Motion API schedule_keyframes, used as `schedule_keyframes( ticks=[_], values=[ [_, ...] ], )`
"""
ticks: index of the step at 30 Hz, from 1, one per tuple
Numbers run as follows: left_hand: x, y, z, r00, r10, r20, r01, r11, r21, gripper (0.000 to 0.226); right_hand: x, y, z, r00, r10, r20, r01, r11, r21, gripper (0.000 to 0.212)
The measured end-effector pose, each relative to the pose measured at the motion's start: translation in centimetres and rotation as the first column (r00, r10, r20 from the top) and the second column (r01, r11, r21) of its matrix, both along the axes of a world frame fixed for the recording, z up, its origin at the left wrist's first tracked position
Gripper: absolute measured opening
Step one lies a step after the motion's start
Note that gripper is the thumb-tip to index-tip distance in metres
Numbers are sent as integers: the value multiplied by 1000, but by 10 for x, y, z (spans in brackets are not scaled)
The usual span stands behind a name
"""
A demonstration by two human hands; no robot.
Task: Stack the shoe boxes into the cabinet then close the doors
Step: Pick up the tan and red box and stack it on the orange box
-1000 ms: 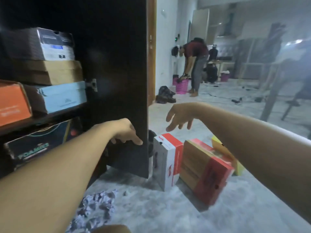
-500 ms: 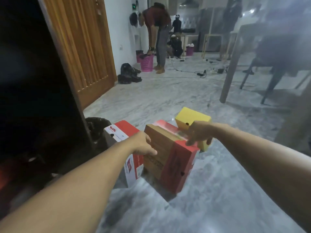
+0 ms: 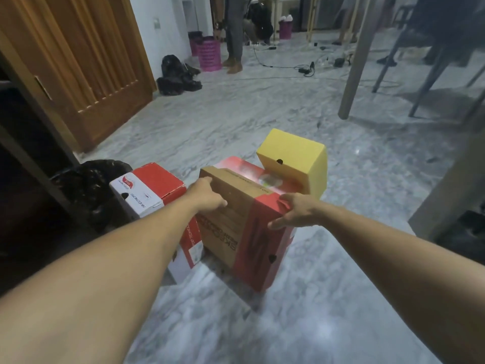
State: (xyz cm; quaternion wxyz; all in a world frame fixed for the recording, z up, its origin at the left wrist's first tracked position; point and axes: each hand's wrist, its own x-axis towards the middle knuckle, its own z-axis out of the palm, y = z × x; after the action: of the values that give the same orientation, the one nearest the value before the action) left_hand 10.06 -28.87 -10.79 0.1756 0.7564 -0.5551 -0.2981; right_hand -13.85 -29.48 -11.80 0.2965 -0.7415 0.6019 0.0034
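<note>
Here the brown-and-red shoe box [image 3: 244, 222] was gripped from both sides where it stood on edge on the marble floor [image 3: 262, 324]. The left hand [image 3: 207, 197] was curled over its near-left top edge, and the right hand [image 3: 291, 214] was clamped on the red end, fingers over the top edge and thumb on the near face. A red-and-white shoe box [image 3: 154, 195] was seen just to the left, touching or nearly touching it, with a black bag [image 3: 89, 185] beyond that. A yellow shoe box [image 3: 296, 158] was set just behind, at the far right corner. The dark cabinet [image 3: 23, 153] edge was visible at the left. Bare floor lay open to the near side and to the right, up to a grey panel [image 3: 451, 190]; a post [image 3: 354, 64] stood farther off.
</note>
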Motion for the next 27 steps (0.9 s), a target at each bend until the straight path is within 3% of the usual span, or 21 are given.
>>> schedule_keyframes(
  ticks=[2,6,14,23,27],
  values=[
    [1,-7,-6,1000,28,-3,-28,999,22,93,0,0,-5,999,-24,29,24,1000,-11,89],
    [-4,-9,-18,998,62,-2,-62,998,2,80,-6,-1,-10,998,-45,41,48,996,-73,69],
    [-24,18,-43,986,165,18,-165,986,-10,104,-54,20,-4,989,-147,26,144,986,86,74],
    [-38,65,-77,967,107,-230,-90,993,80,39,-130,45,-11,958,-250,138,192,921,338,58],
    [-47,82,-96,953,122,-277,-102,991,87,37,-139,51,-24,904,-353,242,260,902,344,61]
  ],
)
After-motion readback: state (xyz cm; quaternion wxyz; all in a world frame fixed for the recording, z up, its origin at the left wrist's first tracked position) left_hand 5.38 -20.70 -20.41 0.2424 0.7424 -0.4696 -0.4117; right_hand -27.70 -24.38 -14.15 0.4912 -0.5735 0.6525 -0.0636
